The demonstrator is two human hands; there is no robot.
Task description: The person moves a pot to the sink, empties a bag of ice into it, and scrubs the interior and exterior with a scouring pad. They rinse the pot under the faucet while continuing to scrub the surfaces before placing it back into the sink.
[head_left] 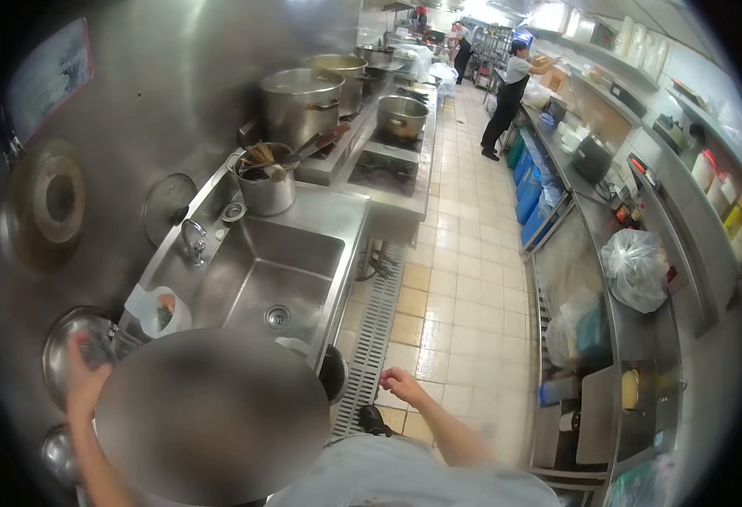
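Observation:
My left hand (89, 378) is raised at the left wall, beside a round metal lid or bowl (57, 359). Its fingers curve around a see-through object (95, 348) too smeared to name. My right hand (402, 387) hangs over the floor drain grate (377, 329), fingers curled in, with nothing visible in them. Between my arms, a large blurred oval patch (210, 414) hides whatever lies there. Just beyond it is a steel sink (291, 253) with a faucet (193, 241). A white plastic jug (147, 308) with something inside stands on the sink's left edge.
Past the sink stand a utensil pot (268, 194), large stockpots (299, 114) and a stove pot (401, 118). A tiled aisle (464, 253) runs ahead. Along the right, a steel counter (595, 228) holds a plastic bag (635, 269); a co-worker (510, 93) stands farther along.

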